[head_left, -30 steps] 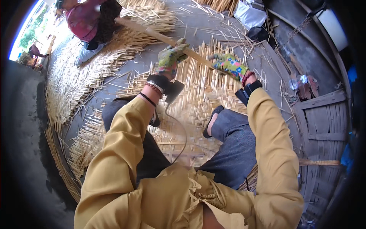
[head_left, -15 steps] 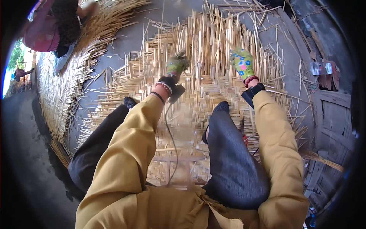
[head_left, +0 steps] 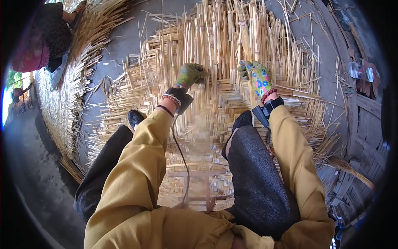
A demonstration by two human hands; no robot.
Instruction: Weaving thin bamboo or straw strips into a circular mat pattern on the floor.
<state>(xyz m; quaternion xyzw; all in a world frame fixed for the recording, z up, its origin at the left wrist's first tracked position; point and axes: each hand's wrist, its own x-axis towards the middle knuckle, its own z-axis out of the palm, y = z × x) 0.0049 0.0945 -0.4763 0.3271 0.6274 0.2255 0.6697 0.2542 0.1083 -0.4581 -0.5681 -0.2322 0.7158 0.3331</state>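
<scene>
A woven mat of pale split reeds (head_left: 232,99) lies beneath me, its long loose ends fanning out at the far side. My left hand (head_left: 190,76), in a green patterned glove, rests low over the weave with its fingers curled inward; what they hold, if anything, is hidden. To its right, my right hand (head_left: 258,78), in a green glove with blue and pink flowers, closes around a reed strip (head_left: 245,43) that rises from the hand among the upright ends. My two feet in dark shoes press on the mat on either side.
Another reed mat (head_left: 62,108) curves along the left. A person (head_left: 49,37) in dark and pink clothing is at the far left. On the right are a brush-like bundle (head_left: 350,170), a glass jar (head_left: 361,72) and wooden planks (head_left: 369,124). A cable (head_left: 184,159) hangs from my left wrist.
My right hand has come left and slightly nearer, closer to the left hand. The left hand's fingers have curled in more, and it sits slightly lower. The whole view has shifted a little.
</scene>
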